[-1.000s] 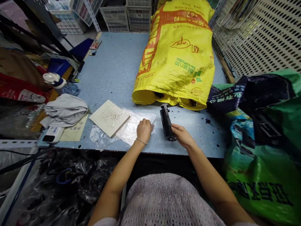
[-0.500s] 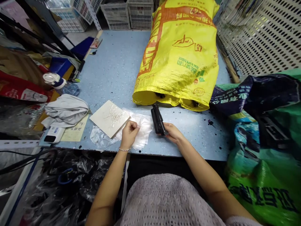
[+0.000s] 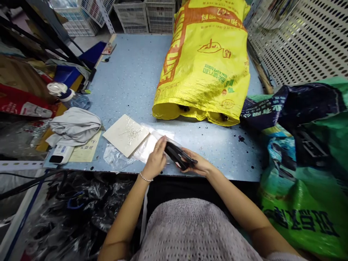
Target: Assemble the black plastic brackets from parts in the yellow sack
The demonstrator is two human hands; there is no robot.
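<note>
A long black plastic part (image 3: 178, 156) is tilted over the near edge of the table, its upper end pointing left. My right hand (image 3: 200, 164) is closed around its right end. At the other end, the fingers of my left hand (image 3: 156, 159) are closed on a clear plastic bag (image 3: 169, 139), which lies along the part's upper side; how far the bag covers the part is hard to make out. Beneath and behind my left hand lie flat clear bags (image 3: 145, 146). Left of these, a pale square board (image 3: 119, 139) carries several tiny light pieces (image 3: 132, 133).
A big yellow woven sack (image 3: 201, 83) lies on the blue table (image 3: 130, 72), black items showing in its mouth. At left are a grey cloth (image 3: 76, 125), a white device (image 3: 62, 154) and a bottle (image 3: 65, 94). Green sacks (image 3: 304, 195) stand at right.
The black part has turned from nearly upright to slanting left and moved closer to me. My left hand has moved right from the bag pile to meet the part's end with clear plastic.
</note>
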